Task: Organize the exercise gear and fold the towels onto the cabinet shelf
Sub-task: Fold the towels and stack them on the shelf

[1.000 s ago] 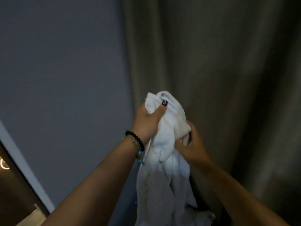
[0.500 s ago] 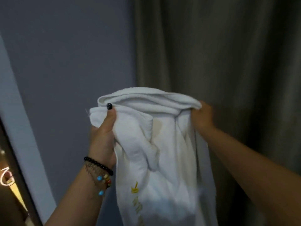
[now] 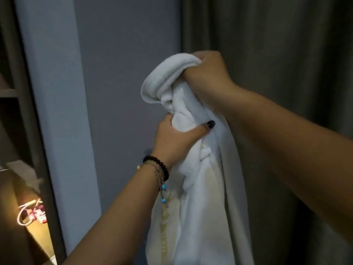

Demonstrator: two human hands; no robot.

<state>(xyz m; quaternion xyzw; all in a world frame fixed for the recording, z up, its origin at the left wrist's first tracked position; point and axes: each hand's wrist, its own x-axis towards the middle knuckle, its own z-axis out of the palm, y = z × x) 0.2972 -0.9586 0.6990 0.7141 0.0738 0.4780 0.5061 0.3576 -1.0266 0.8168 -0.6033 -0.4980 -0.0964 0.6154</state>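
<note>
A white towel (image 3: 202,197) with yellow lettering hangs in the air in front of me, bunched at the top. My right hand (image 3: 208,73) grips the rolled top edge, held high. Lower and to the left, my left hand (image 3: 175,138) grips a gathered fold of the same towel, thumb across the cloth. The wrist of that hand wears beaded bracelets. The towel's lower end runs out of the frame.
A grey wall panel (image 3: 114,92) stands behind the towel, with a drab curtain (image 3: 286,54) on the right. At the far left a dark cabinet frame (image 3: 23,92) has a shelf and a lit wooden surface (image 3: 36,232) holding a white cable and red items.
My hands spread the towel's top edge wide, then came together again. My right hand rose with the top edge. My left hand dropped lower onto a fold. The view swung left.
</note>
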